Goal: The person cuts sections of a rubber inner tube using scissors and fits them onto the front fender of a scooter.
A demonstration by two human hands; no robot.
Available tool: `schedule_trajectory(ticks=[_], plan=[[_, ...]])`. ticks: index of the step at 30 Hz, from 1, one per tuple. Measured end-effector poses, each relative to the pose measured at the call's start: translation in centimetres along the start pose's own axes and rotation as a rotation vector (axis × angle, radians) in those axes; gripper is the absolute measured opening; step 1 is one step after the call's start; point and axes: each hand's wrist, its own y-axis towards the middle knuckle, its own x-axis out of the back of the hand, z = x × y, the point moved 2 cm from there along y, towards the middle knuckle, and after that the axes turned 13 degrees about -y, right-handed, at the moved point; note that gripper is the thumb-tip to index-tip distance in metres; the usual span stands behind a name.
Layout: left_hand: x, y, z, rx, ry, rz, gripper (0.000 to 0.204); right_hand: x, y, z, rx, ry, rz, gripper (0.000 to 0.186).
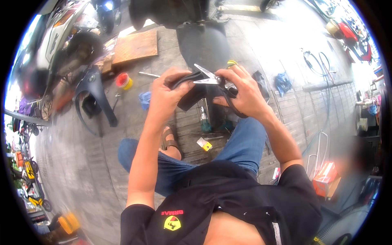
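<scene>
My left hand pinches a folded black rubber-like strip, whose loose part hangs below the fingers. In my right hand is a pair of scissors with black handles, the fingers wrapped round them. The blades stand apart and point left, their tips close to my left fingers and the strip. Whether the blades touch the strip I cannot tell. Below the hands, a green-handled tool with a metal shaft is on the ground. A small yellow and white box lies between my legs.
A dark motorbike mudguard stands ahead. To the left are a wooden board, a red-yellow tub and a dark curved panel. On the right lie a blue plastic bag, a hose and an orange-white carton.
</scene>
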Motion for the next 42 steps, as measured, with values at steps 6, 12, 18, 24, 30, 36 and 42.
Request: schedule_trajectory(ticks=[6,12,18,24,30,36,42], plan=[[-0.4,0.3,-0.5,0.009,0.037,0.111,0.026,0.8,-0.2,-0.2,0.051,-0.064,-0.02,0.057],[-0.2,-0.1,-0.4,0.059,0.031,0.157,0.027,0.6,-0.7,-0.5,0.123,-0.105,-0.023,0.052],[-0.9,0.3,-0.3,0.109,0.011,0.146,0.029,1.1,-0.7,-0.7,0.051,-0.031,0.059,0.047],[-1.3,0.0,0.0,0.184,-0.074,0.068,0.028,0.9,-1.0,-0.9,0.026,0.062,0.068,0.046],[-1.3,0.3,0.7,0.244,-0.241,0.047,0.024,1.1,-0.6,-0.8,0.031,0.051,0.059,0.049],[-1.4,0.6,0.8,0.224,-0.242,0.057,0.024,0.8,-0.5,-1.2,-0.004,0.047,0.093,0.052],[-1.4,1.1,1.2,0.244,-0.31,0.046,0.024,0.9,-0.1,-1.5,0.003,0.083,0.102,0.046]])
